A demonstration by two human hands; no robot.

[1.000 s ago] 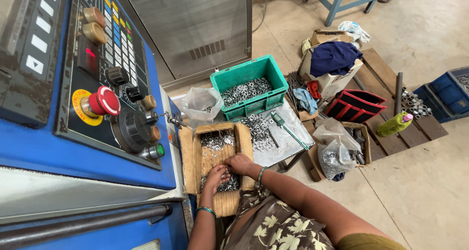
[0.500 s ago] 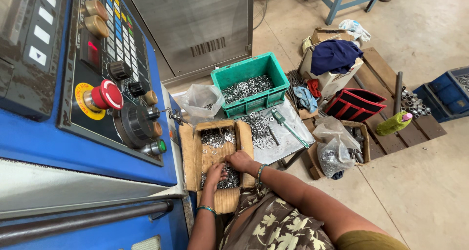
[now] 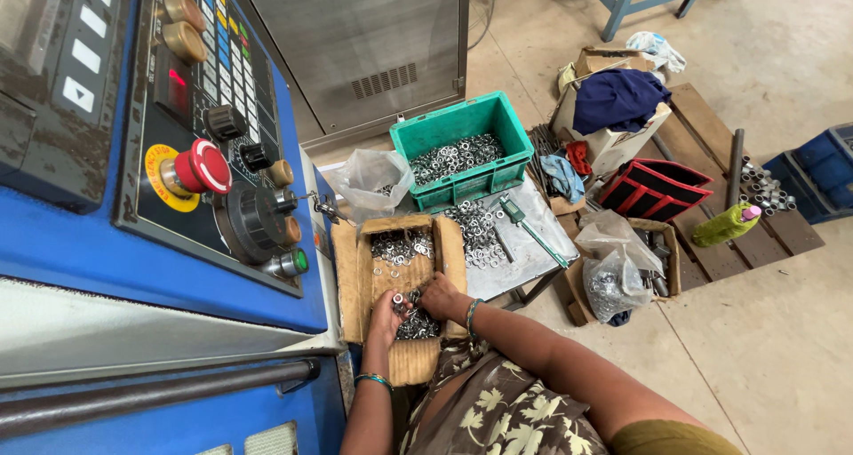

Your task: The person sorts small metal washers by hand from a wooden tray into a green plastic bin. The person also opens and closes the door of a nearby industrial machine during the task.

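An open cardboard box [image 3: 371, 277] lies on the floor with small metal rings [image 3: 400, 245] piled at its far end and more at its near end. My left hand [image 3: 386, 313] is cupped over the near pile with a few rings [image 3: 402, 302] in its palm. My right hand [image 3: 439, 297] rests beside it, fingers curled into the same pile and pinching at rings. Both wrists wear green bangles.
A blue machine with a control panel [image 3: 195, 117] and red stop button [image 3: 206, 165] fills the left. Beyond the box stand a green crate [image 3: 462, 149] of rings, a plastic bag [image 3: 377, 178], a metal tray [image 3: 524, 242] with a screwdriver [image 3: 528, 227], a red basket [image 3: 656, 190] and a wooden pallet [image 3: 711, 153].
Both hands stay in the near pile of the box; the right hand has shifted slightly nearer the left, which now shows rings in its palm. The view moved a little.
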